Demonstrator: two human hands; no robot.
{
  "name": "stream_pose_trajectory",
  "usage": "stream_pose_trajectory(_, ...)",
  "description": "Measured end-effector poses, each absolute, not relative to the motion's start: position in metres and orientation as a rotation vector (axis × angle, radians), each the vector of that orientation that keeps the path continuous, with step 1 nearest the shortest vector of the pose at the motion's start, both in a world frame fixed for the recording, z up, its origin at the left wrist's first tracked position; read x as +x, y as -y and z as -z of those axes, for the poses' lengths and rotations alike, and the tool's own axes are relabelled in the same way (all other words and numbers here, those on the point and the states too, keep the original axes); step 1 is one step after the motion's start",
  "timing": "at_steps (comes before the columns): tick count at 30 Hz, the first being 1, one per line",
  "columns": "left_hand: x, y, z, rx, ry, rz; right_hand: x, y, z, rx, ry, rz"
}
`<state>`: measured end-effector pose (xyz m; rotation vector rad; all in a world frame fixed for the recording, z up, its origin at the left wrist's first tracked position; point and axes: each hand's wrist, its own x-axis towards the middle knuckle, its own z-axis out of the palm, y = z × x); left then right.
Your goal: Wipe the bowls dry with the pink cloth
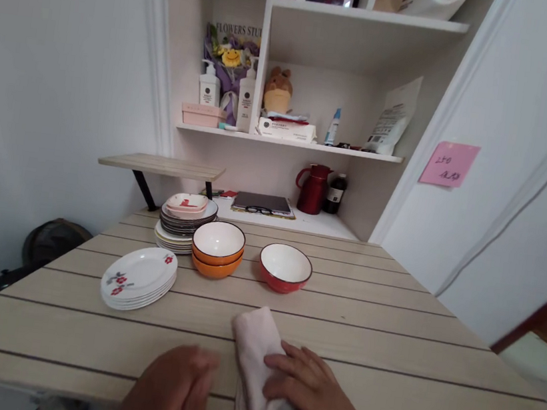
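Observation:
A folded pale pink cloth (255, 364) lies on the wooden table in front of me, its near end at the table's front edge. My right hand (311, 395) rests on the cloth's right side, its fingers apart and stretched across the fabric. Left of the cloth is my left hand (174, 383), bent at the wrist and smeared by motion; its fingers are mostly hidden. Beyond the cloth stands a red bowl (283, 283) with a white inside. To its left are stacked orange bowls (216, 266).
Flowered white plates (140, 275) are stacked at the left. Behind them, a pile of dark-rimmed plates (185, 223) carries small pink dishes (186, 203). A laptop (262, 202) and red jug (312, 190) sit at the back, under a white shelf (331, 149).

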<state>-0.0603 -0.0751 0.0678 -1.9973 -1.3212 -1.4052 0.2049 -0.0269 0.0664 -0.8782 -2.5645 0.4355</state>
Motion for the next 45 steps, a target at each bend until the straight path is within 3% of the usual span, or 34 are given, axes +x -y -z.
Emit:
stream_pose_trajectory(4,-0.051,0.053,-0.095,-2.372,1.103,1.080,0.208,0.022,-0.051,-0.703,2.598,-0.026)
stream_pose_trajectory(8,-0.050,0.033,-0.072,-2.706,1.281,0.540,0.205,0.023,-0.038,-0.640,2.532,0.287)
stream_pose_trajectory(13,-0.069,0.035,-0.029,-2.646,1.192,0.477,0.188,0.032,-0.032,-0.760,2.396,0.395)
stream_pose_trajectory(16,-0.075,0.037,-0.016,-2.603,1.135,0.506,0.183,0.035,-0.030,-0.744,2.351,0.172)
stream_pose_trajectory(20,-0.075,0.041,-0.004,-2.838,1.226,0.785,0.186,0.040,-0.042,-0.716,2.188,-0.609)
stream_pose_trajectory(23,-0.065,0.046,-0.013,-2.943,1.536,1.283,0.185,0.041,-0.063,-0.959,1.767,-1.167)
stream_pose_trajectory(26,-0.048,0.049,-0.048,-3.064,1.810,1.837,0.177,0.034,-0.085,-1.004,1.441,-1.437)
stream_pose_trajectory(29,-0.032,0.044,-0.091,-3.209,1.736,2.167,0.166,0.022,-0.104,-0.944,1.327,-1.511)
stream_pose_trajectory(34,-0.019,0.020,-0.115,-2.683,2.338,2.359,0.165,-0.019,-0.121,-0.962,1.365,-1.366)
stream_pose_trajectory(39,-0.020,-0.002,-0.124,-2.421,2.186,2.982,0.193,-0.086,-0.119,-1.165,0.883,-1.115)
stream_pose_trajectory(45,0.005,-0.043,-0.166,-2.497,2.276,2.671,0.199,-0.127,-0.108,-1.299,0.866,-1.260)
